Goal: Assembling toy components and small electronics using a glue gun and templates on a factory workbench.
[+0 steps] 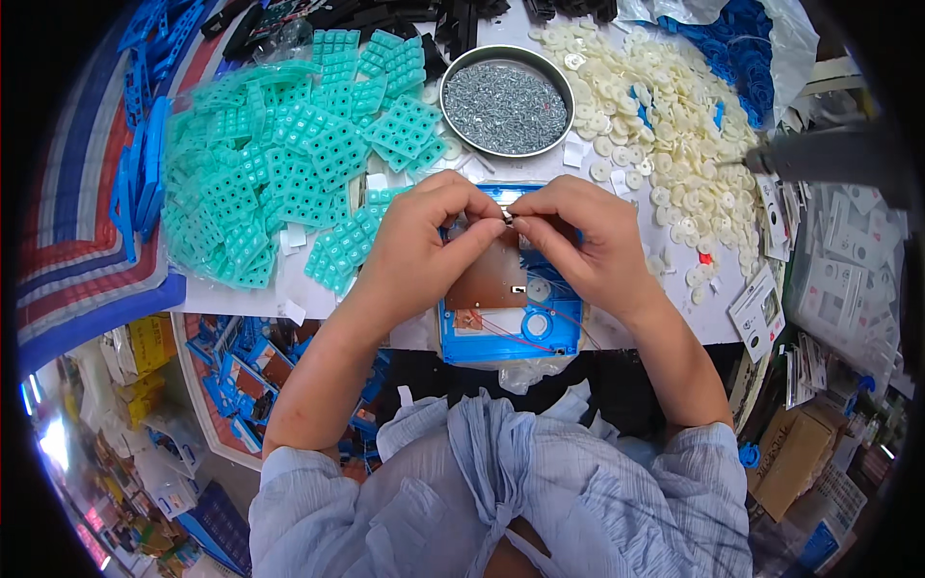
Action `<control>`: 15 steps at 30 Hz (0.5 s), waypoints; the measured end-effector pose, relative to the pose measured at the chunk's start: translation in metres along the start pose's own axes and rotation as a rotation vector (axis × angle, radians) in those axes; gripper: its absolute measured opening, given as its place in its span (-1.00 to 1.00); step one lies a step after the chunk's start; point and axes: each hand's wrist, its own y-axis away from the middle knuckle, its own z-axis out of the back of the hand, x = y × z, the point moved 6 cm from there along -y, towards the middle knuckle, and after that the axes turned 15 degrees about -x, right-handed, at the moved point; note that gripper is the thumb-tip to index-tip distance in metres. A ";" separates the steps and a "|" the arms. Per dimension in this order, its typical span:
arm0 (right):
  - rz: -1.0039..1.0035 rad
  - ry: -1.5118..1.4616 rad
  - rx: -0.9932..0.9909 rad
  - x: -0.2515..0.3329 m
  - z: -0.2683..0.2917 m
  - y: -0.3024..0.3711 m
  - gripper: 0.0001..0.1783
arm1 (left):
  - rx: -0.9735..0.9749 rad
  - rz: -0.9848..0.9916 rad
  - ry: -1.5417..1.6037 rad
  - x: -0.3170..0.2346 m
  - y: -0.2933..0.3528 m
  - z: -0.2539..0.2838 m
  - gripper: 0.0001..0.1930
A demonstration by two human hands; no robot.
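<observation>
One blue plastic casing (pixel 496 350) stretched lengthwise near-to-far — left hand (pixel 431 241) and right hand (pixel 590 243), nearly closed, pinched one tiny silvery part (pixel 508 218).

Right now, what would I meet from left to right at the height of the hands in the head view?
Striped cloth → teal keypads → left hand → right hand → cream discs → white cards → clear bag.

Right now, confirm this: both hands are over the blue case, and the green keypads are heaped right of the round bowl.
No: the head view shows the green keypads heaped left of the round bowl, not right. The left hand and right hand are indeed over the blue case.
</observation>
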 end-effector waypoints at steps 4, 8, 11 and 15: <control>0.165 0.083 -0.063 0.006 0.003 0.002 -0.77 | -0.040 -0.073 -0.001 -0.001 0.000 0.001 -0.95; -0.141 -0.006 -0.011 0.011 0.001 0.018 -0.63 | -0.174 -0.255 -0.033 -0.002 0.006 0.003 -0.92; -0.421 -0.190 0.150 0.004 0.000 0.020 -0.57 | -0.200 -0.380 -0.100 -0.006 0.012 0.004 -0.88; -0.425 -0.296 0.261 0.001 0.004 0.013 -0.57 | -0.172 -0.432 -0.140 -0.007 0.015 0.008 -0.85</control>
